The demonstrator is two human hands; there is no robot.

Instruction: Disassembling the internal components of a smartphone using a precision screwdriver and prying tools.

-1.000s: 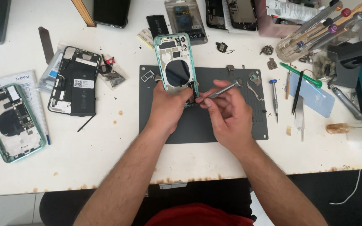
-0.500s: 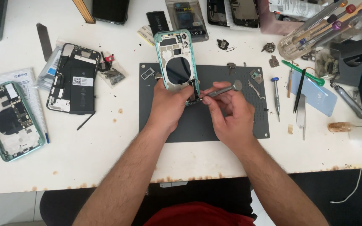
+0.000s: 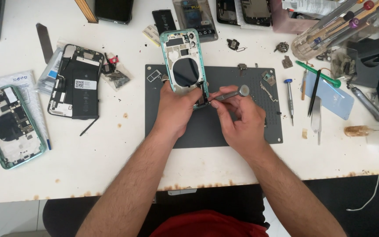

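While it lies face down and stripped open on the dark grey mat (image 3: 207, 127), the green phone frame (image 3: 184, 63) stands lengthwise away from the person, its lower end covered by the left hand (image 3: 177, 109), whose fingers are curled round that end and press it to the mat. The right hand (image 3: 241, 120) sits just beside it, thumb and forefinger pinched together on the shaft of a grey screwdriver (image 3: 229, 94), whose tip meets the bottom edge of the frame right at the left hand's fingertips; the round cap of the tool points to the right. On the mat near the frame lie a small metal bracket (image 3: 153, 75) to its left and a few tiny parts near the mat's far right corner. A blue-capped screwdriver (image 3: 289, 98) lies just off the mat's right edge, with a black stick (image 3: 314, 93), a green tool (image 3: 317, 73), a pale blue card (image 3: 330, 97) and metal tweezers (image 3: 316, 119) further right on the white surface (image 3: 110, 153). A clear cup of tools (image 3: 330, 26) stands at the far right corner. To the left of the mat lies an opened black phone (image 3: 75, 81) with its battery showing, and near the left edge of the surface a second green phone frame (image 3: 8, 125) lies well apart from the hands. More phone parts line the far edge.
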